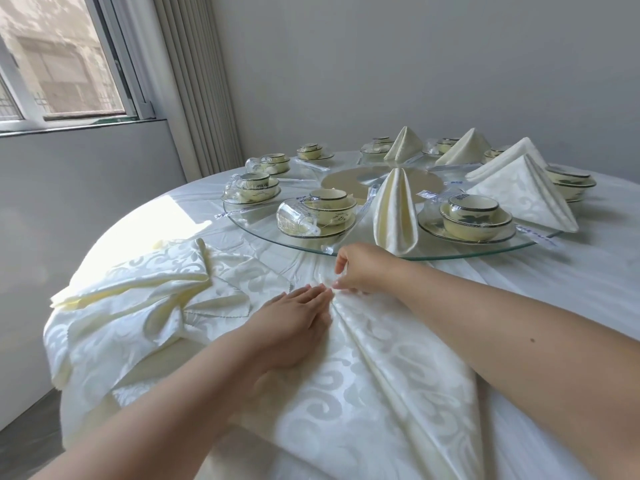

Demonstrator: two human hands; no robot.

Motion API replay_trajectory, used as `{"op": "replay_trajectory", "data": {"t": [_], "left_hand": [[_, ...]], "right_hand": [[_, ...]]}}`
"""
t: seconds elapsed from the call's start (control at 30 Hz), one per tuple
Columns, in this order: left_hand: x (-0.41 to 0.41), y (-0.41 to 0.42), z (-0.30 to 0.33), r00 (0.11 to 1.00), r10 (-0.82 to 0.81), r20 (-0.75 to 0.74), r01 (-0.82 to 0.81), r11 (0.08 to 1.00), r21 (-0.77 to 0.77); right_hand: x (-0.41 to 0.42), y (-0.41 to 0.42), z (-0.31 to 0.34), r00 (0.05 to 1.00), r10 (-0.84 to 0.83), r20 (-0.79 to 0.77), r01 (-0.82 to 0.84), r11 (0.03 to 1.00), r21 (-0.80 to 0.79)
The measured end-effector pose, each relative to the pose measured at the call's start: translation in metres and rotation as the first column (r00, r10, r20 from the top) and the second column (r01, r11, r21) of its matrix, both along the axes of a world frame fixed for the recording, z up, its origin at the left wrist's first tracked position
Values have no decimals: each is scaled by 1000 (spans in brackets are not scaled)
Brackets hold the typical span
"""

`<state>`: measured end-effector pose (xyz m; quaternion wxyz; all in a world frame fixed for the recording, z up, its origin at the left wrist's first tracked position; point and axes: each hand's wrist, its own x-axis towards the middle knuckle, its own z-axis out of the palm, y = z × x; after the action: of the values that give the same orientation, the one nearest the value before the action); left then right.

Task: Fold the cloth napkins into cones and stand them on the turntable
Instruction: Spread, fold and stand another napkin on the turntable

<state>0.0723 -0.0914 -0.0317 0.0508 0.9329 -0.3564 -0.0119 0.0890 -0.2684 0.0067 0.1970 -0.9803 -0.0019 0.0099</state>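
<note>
- While the left hand (294, 320) lies flat with straight fingers on the napkin (363, 368) at lower centre of the bench (588, 289), the right hand (360, 268) pinches its far corner.
- Best to hold the fold pinned and draw the corner over evenly.
- Finished cones (394, 213) stand on the turntable (263, 226), upper right.

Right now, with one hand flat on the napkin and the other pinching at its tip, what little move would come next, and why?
Probably the right hand draws the pinched fold of the napkin across toward the middle crease, while the left hand holds it flat. The cloth is only partly folded and lies on the table, whereas finished cones like the nearest one stand on the glass turntable.
</note>
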Motion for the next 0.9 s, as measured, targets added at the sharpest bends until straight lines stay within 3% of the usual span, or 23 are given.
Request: {"op": "replay_trajectory", "data": {"t": [0.13, 0.23, 0.4, 0.57, 0.73, 0.9], "left_hand": [[-1, 0, -4, 1000, 27, 8, -27, 1000, 15], [-1, 0, -6, 999, 35, 5, -35, 999, 33], [0, -1, -7, 999, 31, 7, -31, 999, 12], [0, -1, -7, 1000, 26, 13, -27, 998, 53], [1, -1, -6, 999, 35, 10, -36, 998, 60], [0, -1, -6, 999, 38, 1, -38, 998, 58]], "right_hand": [[-33, 0, 5, 963, 90, 253, -84, 996, -33], [-74, 1, -1, 875, 340, 344, -345, 937, -48], [-113, -15, -26, 770, 632, 86, -624, 775, -102], [-136, -21, -38, 661, 735, -150, -739, 605, -296], [-174, -29, -32, 626, 749, -216, -775, 566, -283], [-214, -38, -25, 636, 728, -256, -772, 602, -203]]}}
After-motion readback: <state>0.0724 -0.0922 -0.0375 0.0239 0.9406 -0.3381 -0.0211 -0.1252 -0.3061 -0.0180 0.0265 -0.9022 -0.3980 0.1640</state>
